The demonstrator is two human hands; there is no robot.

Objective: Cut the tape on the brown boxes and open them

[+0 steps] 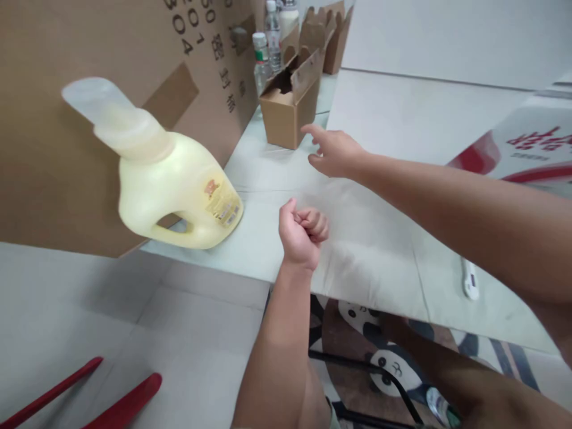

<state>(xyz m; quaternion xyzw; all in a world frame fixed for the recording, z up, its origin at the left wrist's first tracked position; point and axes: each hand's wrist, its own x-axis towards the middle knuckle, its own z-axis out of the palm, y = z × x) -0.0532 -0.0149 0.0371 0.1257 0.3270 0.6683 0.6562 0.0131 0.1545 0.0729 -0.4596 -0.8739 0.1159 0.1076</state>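
My right hand [334, 152] reaches over the table, its index finger stretched toward a small brown cardboard box [279, 122] with raised flaps. The fingertip is at the box's right side; I cannot tell whether it touches. The hand's other fingers are loosely bent and apart, holding nothing visible. Nearer to me, my left hand [302, 233] is closed in a fist above the table edge, palm side up, with nothing showing in it. To its left a pale yellow detergent jug [179, 185] with a handle and a translucent cap stands on the table.
A large printed carton [89, 179] rises at the left. Behind the small box are plastic bottles [261, 65] and more cardboard boxes [338, 44]. A white thermometer-like device [470, 280] lies at the right, below a red-and-white package [527, 143]. Red bars [129, 402] show at lower left.
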